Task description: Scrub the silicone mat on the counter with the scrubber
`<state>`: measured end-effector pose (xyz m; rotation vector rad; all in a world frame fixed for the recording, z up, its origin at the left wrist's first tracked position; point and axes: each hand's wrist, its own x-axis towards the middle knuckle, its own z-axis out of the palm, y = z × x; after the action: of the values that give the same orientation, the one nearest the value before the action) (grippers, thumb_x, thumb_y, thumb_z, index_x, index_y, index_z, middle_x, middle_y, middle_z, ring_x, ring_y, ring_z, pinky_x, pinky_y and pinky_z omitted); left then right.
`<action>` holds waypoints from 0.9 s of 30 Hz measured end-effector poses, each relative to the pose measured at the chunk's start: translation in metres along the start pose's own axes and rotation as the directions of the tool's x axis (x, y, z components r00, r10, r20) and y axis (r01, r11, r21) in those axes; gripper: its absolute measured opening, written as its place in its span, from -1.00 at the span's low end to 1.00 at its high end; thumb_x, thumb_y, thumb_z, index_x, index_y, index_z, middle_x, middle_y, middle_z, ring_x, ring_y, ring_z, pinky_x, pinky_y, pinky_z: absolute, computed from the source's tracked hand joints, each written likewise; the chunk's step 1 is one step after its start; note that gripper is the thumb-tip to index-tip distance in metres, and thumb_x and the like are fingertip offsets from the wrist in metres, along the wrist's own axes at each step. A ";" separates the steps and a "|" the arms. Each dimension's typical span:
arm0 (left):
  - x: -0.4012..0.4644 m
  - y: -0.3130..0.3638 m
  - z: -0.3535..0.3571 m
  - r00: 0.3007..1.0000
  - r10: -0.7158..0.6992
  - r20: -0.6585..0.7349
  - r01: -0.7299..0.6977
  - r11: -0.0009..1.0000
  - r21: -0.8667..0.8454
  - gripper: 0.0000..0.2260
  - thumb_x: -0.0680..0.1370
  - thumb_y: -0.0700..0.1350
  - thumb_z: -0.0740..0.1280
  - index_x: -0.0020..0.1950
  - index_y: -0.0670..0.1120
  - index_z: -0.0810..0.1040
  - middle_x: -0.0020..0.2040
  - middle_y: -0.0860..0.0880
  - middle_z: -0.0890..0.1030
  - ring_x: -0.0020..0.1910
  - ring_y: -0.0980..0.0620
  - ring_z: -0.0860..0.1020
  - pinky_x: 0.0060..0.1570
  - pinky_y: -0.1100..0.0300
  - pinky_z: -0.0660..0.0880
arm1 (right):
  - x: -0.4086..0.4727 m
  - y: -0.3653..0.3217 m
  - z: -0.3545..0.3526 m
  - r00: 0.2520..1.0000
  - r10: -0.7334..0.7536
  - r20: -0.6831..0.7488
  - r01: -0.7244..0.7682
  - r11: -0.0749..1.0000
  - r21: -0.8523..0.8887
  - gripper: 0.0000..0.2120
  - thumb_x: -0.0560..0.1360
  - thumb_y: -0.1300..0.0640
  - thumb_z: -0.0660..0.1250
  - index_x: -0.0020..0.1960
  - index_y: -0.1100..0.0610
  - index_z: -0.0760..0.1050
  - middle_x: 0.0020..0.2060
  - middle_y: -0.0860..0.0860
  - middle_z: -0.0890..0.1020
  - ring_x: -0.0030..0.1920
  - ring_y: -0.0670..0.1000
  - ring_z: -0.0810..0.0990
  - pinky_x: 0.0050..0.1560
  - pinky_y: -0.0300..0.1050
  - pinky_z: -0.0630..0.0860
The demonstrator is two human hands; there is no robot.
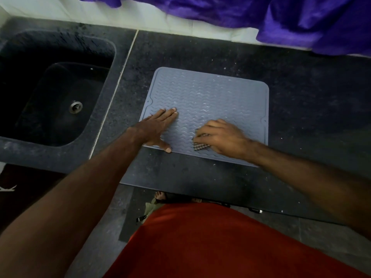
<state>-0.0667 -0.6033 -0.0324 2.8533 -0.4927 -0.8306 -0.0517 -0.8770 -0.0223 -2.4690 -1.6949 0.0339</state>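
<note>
While left hand (pixel 155 127) lies flat on silicone mat (pixel 208 101), fingers straight, thumb at mat's near edge, right hand (pixel 220 137) curls round scrubber (pixel 200 146) and presses it onto mat's near-right part. Hands apart, both on mat. Mat grey-blue, wavy ribbed, lying flat on dark speckled worktop (pixel 311 101), just right of sink (pixel 56 87). Sink dark, drain (pixel 75 106) visible. Purple cloth (pixel 301 19) hangs over worktop's far edge. Red garment (pixel 210 243) in foreground.
</note>
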 end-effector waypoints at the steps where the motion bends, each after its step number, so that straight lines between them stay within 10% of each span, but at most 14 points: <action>1: 0.000 0.001 -0.001 1.000 -0.005 0.001 0.005 1.000 0.001 0.17 0.31 0.24 0.52 0.59 -0.05 -0.25 0.60 -0.02 -0.23 0.56 -0.08 -0.23 0.53 -0.11 -0.03 | 0.012 -0.008 0.005 1.000 -0.019 -0.005 0.019 1.000 -0.009 -0.64 0.33 0.23 0.45 0.12 0.04 0.61 0.05 -0.01 0.62 0.02 0.10 0.56 -0.09 -0.01 0.48; 27: 0.004 0.005 -0.003 0.999 -0.016 0.028 0.015 0.999 0.036 0.17 0.30 0.23 0.54 0.60 0.02 -0.23 0.60 -0.04 -0.24 0.57 -0.13 -0.22 0.53 -0.08 -0.06 | 0.032 -0.012 0.011 0.995 0.096 0.035 -0.096 0.995 -0.010 -0.66 0.40 0.21 0.37 0.17 0.04 0.58 0.13 -0.02 0.60 0.08 0.13 0.52 -0.02 -0.01 0.41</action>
<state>-0.0630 -0.6095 -0.0313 2.8851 -0.4937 -0.8746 -0.0519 -0.8420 -0.0297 -2.5690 -1.5912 0.0826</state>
